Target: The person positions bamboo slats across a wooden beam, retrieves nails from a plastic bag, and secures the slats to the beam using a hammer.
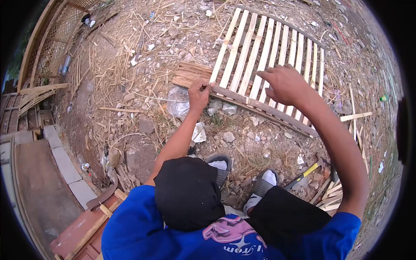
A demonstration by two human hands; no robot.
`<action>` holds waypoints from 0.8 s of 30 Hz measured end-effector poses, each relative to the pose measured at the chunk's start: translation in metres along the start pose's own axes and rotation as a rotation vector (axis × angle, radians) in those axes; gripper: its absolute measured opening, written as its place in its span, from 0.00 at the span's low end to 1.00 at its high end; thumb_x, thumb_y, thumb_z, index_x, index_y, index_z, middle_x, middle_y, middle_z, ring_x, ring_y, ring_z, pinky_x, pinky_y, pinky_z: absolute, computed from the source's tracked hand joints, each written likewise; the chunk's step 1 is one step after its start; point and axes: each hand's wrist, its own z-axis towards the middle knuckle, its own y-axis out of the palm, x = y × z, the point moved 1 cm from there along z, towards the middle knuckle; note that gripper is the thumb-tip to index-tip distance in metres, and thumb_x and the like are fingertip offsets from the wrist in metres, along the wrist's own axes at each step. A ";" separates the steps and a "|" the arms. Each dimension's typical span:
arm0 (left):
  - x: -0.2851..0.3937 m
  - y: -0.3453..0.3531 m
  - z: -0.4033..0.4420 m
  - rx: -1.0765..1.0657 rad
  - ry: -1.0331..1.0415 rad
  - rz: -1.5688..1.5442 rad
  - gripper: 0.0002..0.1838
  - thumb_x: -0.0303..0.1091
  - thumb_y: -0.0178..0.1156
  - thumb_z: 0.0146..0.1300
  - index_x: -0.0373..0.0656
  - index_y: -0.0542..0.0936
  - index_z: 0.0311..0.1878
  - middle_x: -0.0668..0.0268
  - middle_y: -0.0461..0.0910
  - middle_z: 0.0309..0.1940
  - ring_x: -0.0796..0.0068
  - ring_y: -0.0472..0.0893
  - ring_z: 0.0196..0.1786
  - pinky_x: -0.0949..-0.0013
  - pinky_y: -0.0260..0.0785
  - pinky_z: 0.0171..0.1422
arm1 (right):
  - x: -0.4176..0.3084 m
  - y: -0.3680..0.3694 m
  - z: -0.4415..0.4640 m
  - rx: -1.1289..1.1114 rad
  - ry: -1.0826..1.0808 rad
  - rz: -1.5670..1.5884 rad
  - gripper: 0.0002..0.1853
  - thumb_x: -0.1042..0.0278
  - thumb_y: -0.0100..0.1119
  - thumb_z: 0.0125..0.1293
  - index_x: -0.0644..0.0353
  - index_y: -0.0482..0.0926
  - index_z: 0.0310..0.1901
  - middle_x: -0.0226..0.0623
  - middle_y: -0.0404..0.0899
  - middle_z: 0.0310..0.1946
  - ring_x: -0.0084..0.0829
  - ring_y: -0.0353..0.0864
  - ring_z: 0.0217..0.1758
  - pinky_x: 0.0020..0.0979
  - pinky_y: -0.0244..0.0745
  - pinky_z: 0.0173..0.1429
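Observation:
A slatted wooden frame [248, 54] lies on the ground ahead of me, with several pale slats across two darker rails. My left hand [199, 95] is pinched closed at the near left corner, by the end of the outermost slat and the near rail [260, 105]. Whatever sits between those fingertips is too small to make out. Over the slats on the right, my right hand [288, 84] is bent with thumb and forefinger apart and nothing visible between them. Under the frame's left side rests a rough wooden block [190, 74].
A yellow-handled hammer [310, 170] lies right of my feet, near loose wood strips [331, 197]. Clear plastic [177, 104] and stones litter the dry ground. Lattice panels [50, 47] stand at far left, with concrete blocks [67, 164] nearer. Reddish boards [82, 229] are at lower left.

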 end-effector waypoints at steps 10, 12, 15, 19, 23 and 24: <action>-0.012 0.001 0.000 -0.059 -0.043 -0.047 0.10 0.31 0.69 0.64 0.38 0.79 0.30 0.72 0.76 0.29 0.84 0.71 0.32 0.76 0.64 0.37 | 0.030 0.156 -0.284 0.003 1.062 0.536 0.17 0.55 0.63 0.59 0.60 0.77 0.42 0.44 0.83 0.32 0.48 0.84 0.39 0.46 0.76 0.43; -0.006 0.003 0.000 -0.049 -0.054 -0.043 0.12 0.31 0.70 0.63 0.36 0.78 0.29 0.71 0.74 0.28 0.82 0.69 0.31 0.75 0.62 0.36 | -0.009 0.213 -0.319 0.013 1.271 0.559 0.22 0.52 0.64 0.61 0.59 0.74 0.48 0.46 0.83 0.34 0.51 0.83 0.40 0.48 0.75 0.45; 0.003 0.004 -0.001 -0.034 -0.129 -0.037 0.11 0.31 0.70 0.63 0.37 0.79 0.29 0.71 0.75 0.29 0.82 0.70 0.32 0.75 0.62 0.36 | -0.061 0.280 -0.336 0.348 1.447 0.521 0.27 0.55 0.67 0.62 0.61 0.68 0.55 0.49 0.81 0.34 0.51 0.83 0.40 0.49 0.74 0.47; 0.011 0.004 -0.003 -0.023 -0.020 0.022 0.09 0.31 0.70 0.64 0.37 0.80 0.32 0.69 0.79 0.32 0.81 0.73 0.34 0.74 0.65 0.39 | -0.071 0.280 -0.329 0.428 1.618 0.610 0.29 0.62 0.68 0.61 0.63 0.66 0.59 0.47 0.78 0.31 0.48 0.81 0.35 0.45 0.74 0.44; 0.006 0.005 -0.002 0.009 0.033 0.034 0.07 0.28 0.70 0.62 0.38 0.80 0.33 0.66 0.81 0.34 0.79 0.76 0.37 0.74 0.67 0.43 | -0.040 0.328 -0.363 0.423 1.635 0.946 0.15 0.68 0.63 0.63 0.65 0.76 0.49 0.34 0.74 0.28 0.31 0.74 0.29 0.36 0.71 0.36; 0.004 0.005 -0.004 0.019 0.050 0.022 0.07 0.26 0.70 0.61 0.37 0.80 0.33 0.65 0.81 0.33 0.78 0.76 0.38 0.74 0.67 0.43 | -0.034 0.332 -0.369 0.466 1.693 1.167 0.12 0.69 0.61 0.64 0.65 0.78 0.46 0.30 0.72 0.28 0.26 0.72 0.28 0.33 0.70 0.34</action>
